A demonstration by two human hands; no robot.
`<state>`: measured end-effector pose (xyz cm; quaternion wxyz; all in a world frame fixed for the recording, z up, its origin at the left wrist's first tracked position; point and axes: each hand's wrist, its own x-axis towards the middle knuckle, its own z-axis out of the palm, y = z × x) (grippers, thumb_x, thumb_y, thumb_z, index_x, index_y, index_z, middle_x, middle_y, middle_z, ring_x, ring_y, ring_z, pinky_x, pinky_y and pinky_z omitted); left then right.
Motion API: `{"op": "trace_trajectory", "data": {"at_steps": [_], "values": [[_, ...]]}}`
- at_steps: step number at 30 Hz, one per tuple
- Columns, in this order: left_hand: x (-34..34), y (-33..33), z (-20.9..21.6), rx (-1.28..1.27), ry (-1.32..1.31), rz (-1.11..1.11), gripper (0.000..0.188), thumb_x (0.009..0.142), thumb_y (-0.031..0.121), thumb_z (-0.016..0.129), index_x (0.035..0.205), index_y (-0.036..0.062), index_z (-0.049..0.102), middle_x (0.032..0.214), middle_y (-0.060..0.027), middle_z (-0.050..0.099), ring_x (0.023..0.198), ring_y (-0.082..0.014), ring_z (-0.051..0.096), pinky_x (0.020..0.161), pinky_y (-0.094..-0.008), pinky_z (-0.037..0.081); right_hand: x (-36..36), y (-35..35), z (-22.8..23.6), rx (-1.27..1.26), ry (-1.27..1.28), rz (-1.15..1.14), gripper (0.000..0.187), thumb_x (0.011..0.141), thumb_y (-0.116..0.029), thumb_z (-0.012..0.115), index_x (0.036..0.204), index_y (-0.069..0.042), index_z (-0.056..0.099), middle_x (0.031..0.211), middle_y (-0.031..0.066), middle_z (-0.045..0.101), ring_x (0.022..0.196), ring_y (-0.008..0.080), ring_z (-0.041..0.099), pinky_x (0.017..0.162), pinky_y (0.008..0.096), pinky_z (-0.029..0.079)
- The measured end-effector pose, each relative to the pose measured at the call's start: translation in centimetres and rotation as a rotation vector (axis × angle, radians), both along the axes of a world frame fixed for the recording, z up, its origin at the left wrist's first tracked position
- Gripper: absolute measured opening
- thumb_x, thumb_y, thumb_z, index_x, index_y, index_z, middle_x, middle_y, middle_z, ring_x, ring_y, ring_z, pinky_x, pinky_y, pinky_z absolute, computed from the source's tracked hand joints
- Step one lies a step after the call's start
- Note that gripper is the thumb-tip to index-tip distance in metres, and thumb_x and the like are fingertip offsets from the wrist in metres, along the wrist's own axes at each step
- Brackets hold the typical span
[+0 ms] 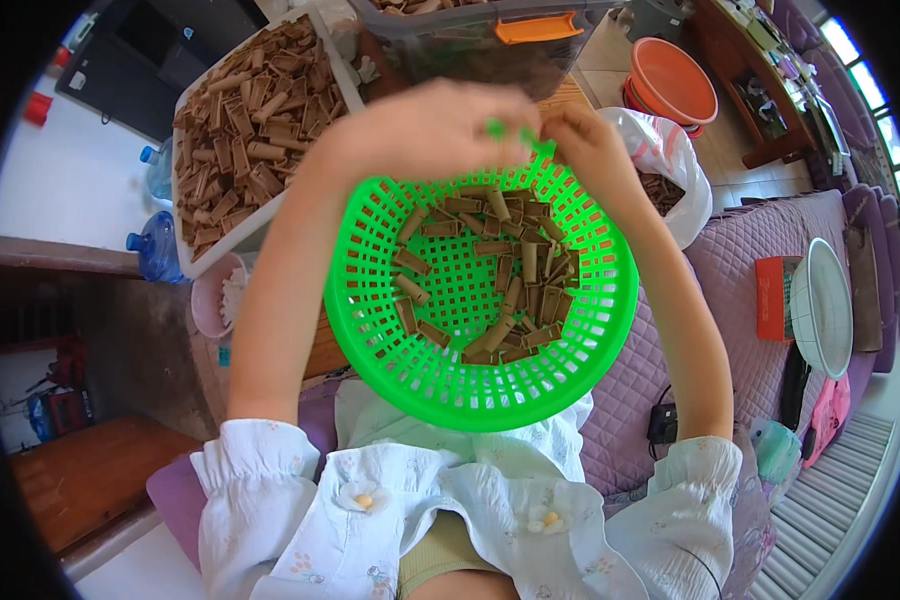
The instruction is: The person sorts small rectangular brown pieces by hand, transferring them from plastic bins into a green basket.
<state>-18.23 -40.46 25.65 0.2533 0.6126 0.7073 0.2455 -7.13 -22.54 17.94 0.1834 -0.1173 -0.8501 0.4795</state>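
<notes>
A green plastic basket (480,416) with slotted walls rests at my lap. Inside lie several small brown channel-shaped pieces (530,262), mostly along the right and far side. My left hand (450,125) is over the basket's far rim, smeared by motion, so its fingers do not show clearly. Bits of green show by its fingertips; I cannot tell whether they are the rim or a separate thing. Close by, at the far right rim, my right hand (585,138) has its fingers curled together in a pinch. Whatever it holds is hidden.
A large white bin (354,82) heaped with brown pieces stands at the far left. Ahead is a clear tub with an orange latch (538,28). A white bag (692,205) of brown pieces and orange basins (673,82) are to the right, beyond a purple quilted sofa (745,270).
</notes>
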Motion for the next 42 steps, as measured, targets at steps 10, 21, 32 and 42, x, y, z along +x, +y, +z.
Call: {"op": "trace_trajectory", "data": {"at_steps": [10, 21, 32, 42], "values": [[1.9, -3.3, -7.8, -0.504, 0.271, 0.283, 0.049, 0.073, -0.007, 0.045, 0.117, 0.0111, 0.051, 0.116, -0.0091, 0.054, 0.106, -0.0259, 0.053, 0.087, -0.0389, 0.045, 3.6, -3.3, -2.9, 0.563, -0.442, 0.035, 0.032, 0.075, -0.023, 0.060, 0.096, -0.001, 0.051, 0.081, 0.0186, 0.062, 0.075, 0.0354, 0.060, 0.068, 0.0442, 0.047], [0.6, -3.1, -8.1, -0.063, 0.080, 0.291, 0.034, 0.072, 0.003, 0.057, 0.106, 0.0062, 0.055, 0.094, -0.0122, 0.061, 0.089, -0.0239, 0.059, 0.080, -0.0354, 0.046, 0.0, -6.4, -5.9, 0.699, -0.482, -0.093, 0.040, 0.069, -0.019, 0.069, 0.094, 0.000, 0.044, 0.074, 0.0198, 0.061, 0.075, 0.0347, 0.061, 0.061, 0.0429, 0.050], [-0.1, -1.5, -8.5, 0.198, 0.030, 0.254, 0.020, 0.081, 0.007, 0.051, 0.099, 0.0022, 0.046, 0.079, -0.0110, 0.056, 0.065, -0.0232, 0.056, 0.063, -0.0364, 0.045, 2.0, -3.8, -2.0, -0.028, -0.255, -0.118, 0.035, 0.071, -0.004, 0.055, 0.105, -0.001, 0.047, 0.078, 0.0123, 0.057, 0.069, 0.0272, 0.058, 0.063, 0.0362, 0.046], [-0.5, -0.1, -12.9, 0.166, 0.083, 0.283, 0.021, 0.085, 0.013, 0.049, 0.103, 0.0039, 0.045, 0.093, -0.0112, 0.056, 0.086, -0.0262, 0.056, 0.076, -0.0379, 0.045, 3.0, -5.7, -4.1, 0.757, -0.352, 0.117, 0.032, 0.068, -0.008, 0.062, 0.100, -0.006, 0.055, 0.092, 0.0153, 0.051, 0.085, 0.0309, 0.055, 0.072, 0.0415, 0.046]]}}
